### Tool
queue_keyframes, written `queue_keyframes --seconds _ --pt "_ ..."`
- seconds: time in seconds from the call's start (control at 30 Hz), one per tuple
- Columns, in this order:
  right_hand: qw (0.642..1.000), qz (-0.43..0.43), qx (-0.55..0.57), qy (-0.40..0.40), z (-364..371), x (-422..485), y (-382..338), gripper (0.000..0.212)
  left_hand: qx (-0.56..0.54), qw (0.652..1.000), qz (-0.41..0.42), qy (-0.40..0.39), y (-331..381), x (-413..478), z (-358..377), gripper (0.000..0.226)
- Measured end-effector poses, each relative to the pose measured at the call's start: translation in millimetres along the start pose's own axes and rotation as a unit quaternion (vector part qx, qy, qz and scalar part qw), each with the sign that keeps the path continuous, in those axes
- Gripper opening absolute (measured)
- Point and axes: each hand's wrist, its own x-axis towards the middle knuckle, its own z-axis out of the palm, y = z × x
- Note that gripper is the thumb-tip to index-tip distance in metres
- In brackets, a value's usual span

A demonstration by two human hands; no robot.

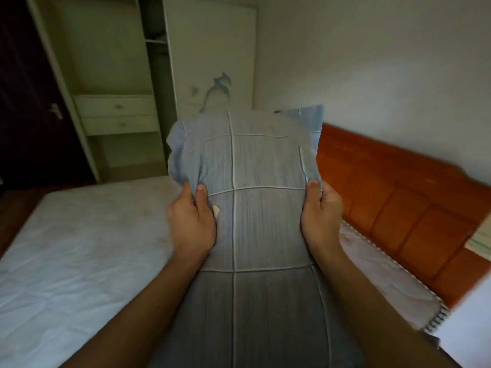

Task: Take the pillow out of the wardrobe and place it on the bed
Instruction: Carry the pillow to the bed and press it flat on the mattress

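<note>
A light blue pillow with thin white grid lines stretches lengthwise away from me, held up in the air over the bed. My left hand grips its left edge, thumb on top of the fabric. My right hand grips the right edge the same way. The bed has a pale, creased sheet and lies below and to the left of the pillow. The white wardrobe stands open behind the bed at the upper left, showing shelves and two drawers.
An orange-brown wooden headboard runs along the right, against the white wall. A wardrobe door with a blue dolphin picture stands behind the pillow. A dark door is at far left. A spiral-bound notebook lies at the lower right.
</note>
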Motion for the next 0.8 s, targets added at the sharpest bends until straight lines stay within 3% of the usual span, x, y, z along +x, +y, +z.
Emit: queue_keyframes --seconds 0.33,0.8 --pt "0.991 -0.027 0.039 -0.125 91 90 59 0.041 0.125 0.986 -0.063 0.093 -33 26 48 0.038" --pt "0.967 0.003 0.064 -0.245 237 78 67 0.039 0.176 0.964 -0.124 0.153 -140 53 10 0.035"
